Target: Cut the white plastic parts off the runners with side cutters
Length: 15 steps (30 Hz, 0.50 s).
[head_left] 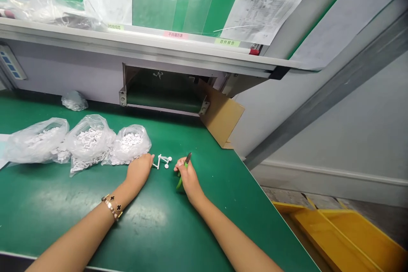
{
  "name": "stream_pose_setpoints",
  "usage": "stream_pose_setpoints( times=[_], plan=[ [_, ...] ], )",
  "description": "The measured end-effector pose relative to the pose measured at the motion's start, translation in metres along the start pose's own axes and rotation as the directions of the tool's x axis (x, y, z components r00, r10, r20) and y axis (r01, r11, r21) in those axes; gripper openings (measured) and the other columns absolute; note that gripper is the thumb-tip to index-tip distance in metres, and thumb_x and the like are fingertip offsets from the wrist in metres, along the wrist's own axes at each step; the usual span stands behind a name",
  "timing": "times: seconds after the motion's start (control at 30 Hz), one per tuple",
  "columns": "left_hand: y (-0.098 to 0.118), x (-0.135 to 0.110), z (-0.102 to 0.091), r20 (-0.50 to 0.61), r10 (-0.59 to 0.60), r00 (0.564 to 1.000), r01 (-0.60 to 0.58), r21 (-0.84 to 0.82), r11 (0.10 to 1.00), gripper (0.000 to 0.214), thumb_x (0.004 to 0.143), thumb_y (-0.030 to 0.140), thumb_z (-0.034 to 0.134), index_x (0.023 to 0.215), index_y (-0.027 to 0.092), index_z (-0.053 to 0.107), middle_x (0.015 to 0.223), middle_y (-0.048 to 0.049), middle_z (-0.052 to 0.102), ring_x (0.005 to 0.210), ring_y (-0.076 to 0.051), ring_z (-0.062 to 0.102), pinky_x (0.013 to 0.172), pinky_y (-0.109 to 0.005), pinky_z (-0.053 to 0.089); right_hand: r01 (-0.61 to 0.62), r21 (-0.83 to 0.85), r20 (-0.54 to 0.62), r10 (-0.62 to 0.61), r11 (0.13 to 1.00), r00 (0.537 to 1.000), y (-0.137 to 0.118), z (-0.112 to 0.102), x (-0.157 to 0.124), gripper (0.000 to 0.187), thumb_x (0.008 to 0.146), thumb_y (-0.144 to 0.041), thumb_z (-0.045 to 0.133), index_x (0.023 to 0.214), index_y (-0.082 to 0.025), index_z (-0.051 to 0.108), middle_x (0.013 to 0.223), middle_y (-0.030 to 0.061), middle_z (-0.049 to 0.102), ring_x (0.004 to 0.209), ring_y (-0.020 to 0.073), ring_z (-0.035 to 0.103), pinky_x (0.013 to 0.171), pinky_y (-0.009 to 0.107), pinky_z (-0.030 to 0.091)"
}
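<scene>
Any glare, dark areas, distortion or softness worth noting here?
Head view: bright streaks glare off the clear plastic sheet; a soft sheen lies on the green tabletop between the forearms; the wall opening looks dark; the yellow object at lower right looks stretched; the left hand and right hand read clearly, but the white part is too small for fine detail.

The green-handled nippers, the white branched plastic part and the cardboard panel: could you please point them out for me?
Green-handled nippers (pixel 179 185): head view, on the lower handle.
White branched plastic part (pixel 158 162): head view, on a thin bar.
Cardboard panel (pixel 222 114): head view, on its broad face.
</scene>
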State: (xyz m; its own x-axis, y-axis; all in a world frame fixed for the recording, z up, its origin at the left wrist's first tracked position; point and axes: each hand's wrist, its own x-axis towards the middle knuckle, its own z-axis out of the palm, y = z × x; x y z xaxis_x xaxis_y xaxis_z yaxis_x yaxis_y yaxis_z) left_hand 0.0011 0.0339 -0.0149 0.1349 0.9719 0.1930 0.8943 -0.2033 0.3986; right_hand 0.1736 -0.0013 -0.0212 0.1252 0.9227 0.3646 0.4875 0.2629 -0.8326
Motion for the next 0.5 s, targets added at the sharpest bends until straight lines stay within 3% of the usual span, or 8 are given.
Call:
stream_pose_setpoints(
  times=[0.1,0.17,0.33,0.4,0.5],
  plan=[
    [-0.005,-0.004,-0.006,0.027,0.008,1.000,-0.008,-0.013,1.000,0.034,0.090,0.033,0.036,0.076,0.012,0.058,0.074,-0.0103,0.063,0.066,-0.020,0.058,0.061,-0.027,0.039,-0.017,-0.086,0.081,0.024,0.996,0.996,-0.001,0.000,-0.001,0.026,0.069,-0.034,0.055,0.082,-0.022,0.036,0.073,-0.0026,0.044,0.064,0.0141,0.046,0.062,0.029,0.042],
    [-0.007,-0.005,-0.012,0.026,0.027,0.999,-0.025,-0.059,0.998,0.039,0.091,0.035,0.030,0.069,0.014,0.055,0.067,-0.0060,0.061,0.063,-0.017,0.056,0.061,-0.025,0.037,0.052,-0.209,0.194,-0.011,0.977,0.981,-0.008,-0.001,-0.004,0.028,0.066,-0.028,0.056,0.084,-0.022,0.036,0.078,-0.0015,0.044,0.066,0.0145,0.046,0.062,0.029,0.041],
    [-0.005,-0.007,-0.024,-0.023,0.035,0.999,-0.040,-0.246,0.968,0.044,0.093,0.039,0.014,0.061,0.018,0.037,0.059,0.0019,0.045,0.059,-0.012,0.044,0.057,-0.021,0.035,0.316,-0.377,0.489,-0.102,0.871,0.866,-0.027,-0.005,-0.014,0.018,0.067,-0.021,0.049,0.083,-0.022,0.040,0.085,0.0004,0.048,0.071,0.0152,0.048,0.062,0.027,0.038],
    [-0.003,-0.009,-0.026,-0.062,-0.012,0.998,-0.013,-0.393,0.920,0.041,0.091,0.042,0.017,0.060,0.019,0.030,0.057,0.0035,0.036,0.056,-0.011,0.037,0.053,-0.021,0.031,0.344,-0.407,0.528,-0.090,0.846,0.844,-0.031,-0.005,-0.017,0.017,0.067,-0.022,0.049,0.083,-0.021,0.041,0.085,0.0005,0.049,0.070,0.0150,0.049,0.060,0.027,0.037],
    [0.004,-0.014,-0.025,-0.051,-0.039,0.998,-0.001,-0.615,0.789,0.039,0.088,0.044,0.025,0.058,0.019,0.026,0.056,0.0042,0.029,0.054,-0.010,0.031,0.052,-0.022,0.028,0.335,-0.435,0.528,-0.064,0.836,0.847,-0.032,-0.003,-0.018,0.017,0.069,-0.023,0.049,0.085,-0.021,0.042,0.085,0.0016,0.050,0.070,0.0155,0.051,0.060,0.027,0.038]
  ],
)
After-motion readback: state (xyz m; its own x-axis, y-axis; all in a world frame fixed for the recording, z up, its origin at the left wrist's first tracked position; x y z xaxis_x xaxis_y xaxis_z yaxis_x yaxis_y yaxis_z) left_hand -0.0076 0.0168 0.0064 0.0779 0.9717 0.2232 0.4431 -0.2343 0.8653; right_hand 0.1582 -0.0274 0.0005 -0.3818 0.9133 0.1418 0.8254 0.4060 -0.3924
